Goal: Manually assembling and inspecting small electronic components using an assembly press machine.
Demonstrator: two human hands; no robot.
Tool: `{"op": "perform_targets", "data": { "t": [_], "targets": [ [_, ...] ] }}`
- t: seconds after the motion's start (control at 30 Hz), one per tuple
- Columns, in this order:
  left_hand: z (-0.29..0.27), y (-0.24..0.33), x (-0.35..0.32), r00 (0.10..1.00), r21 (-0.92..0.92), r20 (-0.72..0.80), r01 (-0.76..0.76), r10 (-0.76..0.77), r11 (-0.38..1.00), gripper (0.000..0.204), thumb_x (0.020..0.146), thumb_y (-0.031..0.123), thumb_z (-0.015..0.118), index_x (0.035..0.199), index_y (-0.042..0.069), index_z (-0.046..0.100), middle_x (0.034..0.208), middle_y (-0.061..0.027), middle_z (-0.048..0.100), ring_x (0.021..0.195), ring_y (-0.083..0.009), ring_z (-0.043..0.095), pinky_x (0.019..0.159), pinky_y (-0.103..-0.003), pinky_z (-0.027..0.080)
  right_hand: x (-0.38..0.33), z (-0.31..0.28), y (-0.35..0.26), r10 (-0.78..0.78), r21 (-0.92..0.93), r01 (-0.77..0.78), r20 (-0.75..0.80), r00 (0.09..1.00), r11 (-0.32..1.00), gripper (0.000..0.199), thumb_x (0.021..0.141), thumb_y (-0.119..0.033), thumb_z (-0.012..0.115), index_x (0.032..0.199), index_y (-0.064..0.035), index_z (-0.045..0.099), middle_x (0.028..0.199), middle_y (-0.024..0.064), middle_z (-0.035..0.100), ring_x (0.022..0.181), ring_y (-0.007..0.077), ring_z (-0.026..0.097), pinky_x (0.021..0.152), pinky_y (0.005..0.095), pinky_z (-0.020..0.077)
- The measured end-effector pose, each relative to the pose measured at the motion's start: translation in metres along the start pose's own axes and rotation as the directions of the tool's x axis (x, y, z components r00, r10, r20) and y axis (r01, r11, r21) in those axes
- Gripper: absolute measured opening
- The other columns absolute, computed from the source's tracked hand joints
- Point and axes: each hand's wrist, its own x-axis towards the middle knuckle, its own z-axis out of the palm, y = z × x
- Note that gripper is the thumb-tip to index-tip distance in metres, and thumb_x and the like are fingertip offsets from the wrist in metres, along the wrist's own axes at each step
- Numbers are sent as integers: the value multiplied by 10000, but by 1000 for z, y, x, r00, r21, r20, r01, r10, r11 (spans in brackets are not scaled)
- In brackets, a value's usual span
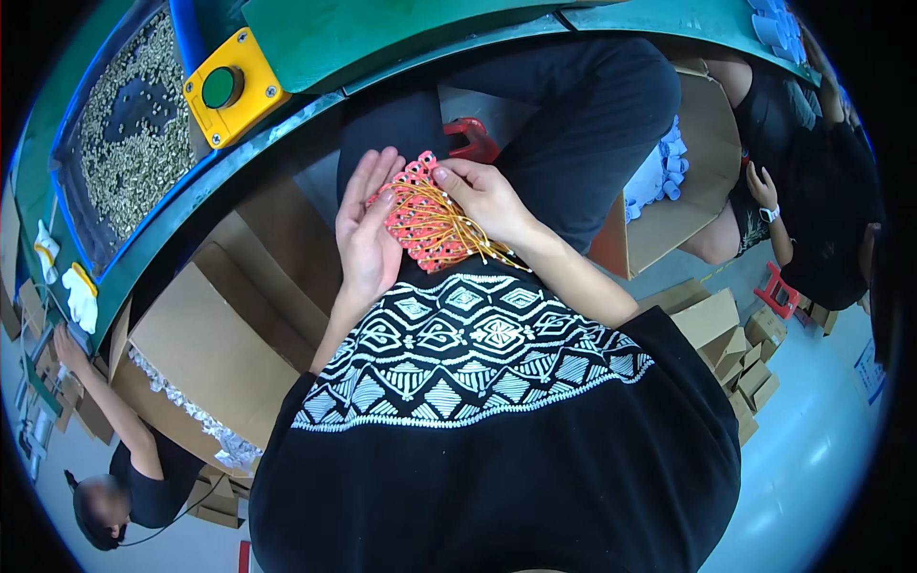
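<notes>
A bundle of small coral-red pieces (pixel 417 250) with dark round holes is held in front of my lap. Many thin orange wires (pixel 444 215) with pale tips spread across it and hang toward my shirt. My left hand (pixel 367 229) supports the left side, its fingers stretched upward and its thumb against the pieces. On the upper right, my right hand (pixel 489 199) grips the bundle with the thumb on top; its other fingers are mostly hidden behind.
Beyond my knees is a green worktable (pixel 382 43) with a yellow button box (pixel 235 86) and a blue-rimmed tray (pixel 72 153) of small metal parts. Cardboard boxes (pixel 215 334) stand at both sides. Co-workers (pixel 812 191) sit right and lower left.
</notes>
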Motion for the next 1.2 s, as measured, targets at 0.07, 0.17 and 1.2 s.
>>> {"op": "perform_targets", "data": {
  "t": [0.07,0.17,1.2],
  "targets": [
    [0,-4,-1,999,-58,-34,-4,2,998,542,970,23,560,1478,-46,386,1515,-190,456,1403,-277,445,1185,-395,346,-4,-2,0,51,198,-52,9,999,979,288,1047,-192,577,1196,43,651,1008,31,695,894,79,620,794,240,509],
    [-16,-19,13,988,-72,112,110,-101,991,569,1001,41,540,1515,-52,315,1553,-197,406,1426,-283,418,1189,-395,340,-5,0,0,56,265,-48,-20,998,963,288,1044,-185,582,1198,47,653,1016,40,703,886,80,628,779,236,510],
    [11,-58,4,991,163,70,-124,114,979,454,1076,126,454,1472,-75,360,1519,-202,453,1377,-256,472,1164,-369,363,-21,2,-13,58,-287,-100,-153,987,953,265,936,-106,723,1160,25,669,1019,99,734,861,128,696,774,287,582]
  ]
}}
